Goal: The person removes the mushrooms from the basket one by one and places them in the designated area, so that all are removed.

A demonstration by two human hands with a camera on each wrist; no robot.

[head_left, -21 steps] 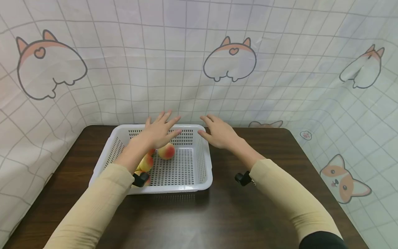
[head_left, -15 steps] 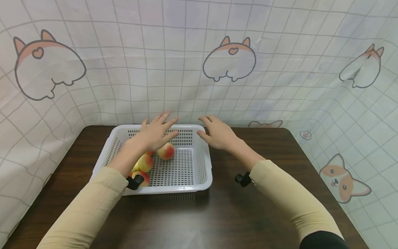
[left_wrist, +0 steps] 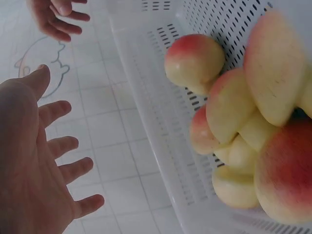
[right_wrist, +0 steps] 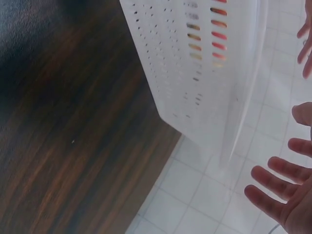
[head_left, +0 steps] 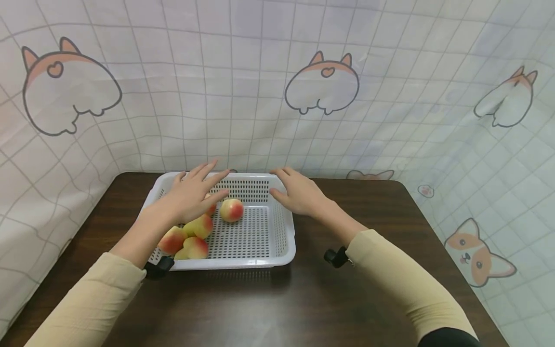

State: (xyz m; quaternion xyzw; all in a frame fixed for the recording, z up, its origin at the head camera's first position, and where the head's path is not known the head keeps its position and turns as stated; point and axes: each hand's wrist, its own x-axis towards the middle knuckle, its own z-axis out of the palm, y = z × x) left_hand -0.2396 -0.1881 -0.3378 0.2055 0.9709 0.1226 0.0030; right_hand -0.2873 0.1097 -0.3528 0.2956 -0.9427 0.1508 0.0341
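A white perforated plastic basket [head_left: 284, 236] sits on the table, holding several yellow-and-red peaches [head_left: 231, 210] that are gathered mostly on its left side. Over the basket's left part, my left hand [head_left: 188, 195] hovers with fingers spread and nothing in them; it hides some of the fruit in the head view. In the left wrist view the same hand [left_wrist: 34, 161] is apart from the basket wall. My right hand [head_left: 299, 193] hangs above the basket's back right corner, fingers extended and holding nothing. The right wrist view shows that hand [right_wrist: 287, 185] beyond the rim.
The dark wooden table [head_left: 347, 299] extends in front of the basket and to its right. A white grid-patterned curtain [head_left: 243, 96] with dog drawings closes off the back and both sides. Each wrist carries a small black camera mount [head_left: 336, 258].
My left hand has moved left over the basket, uncovering more peaches. My right hand has shifted slightly left and down. The basket stays where it was.
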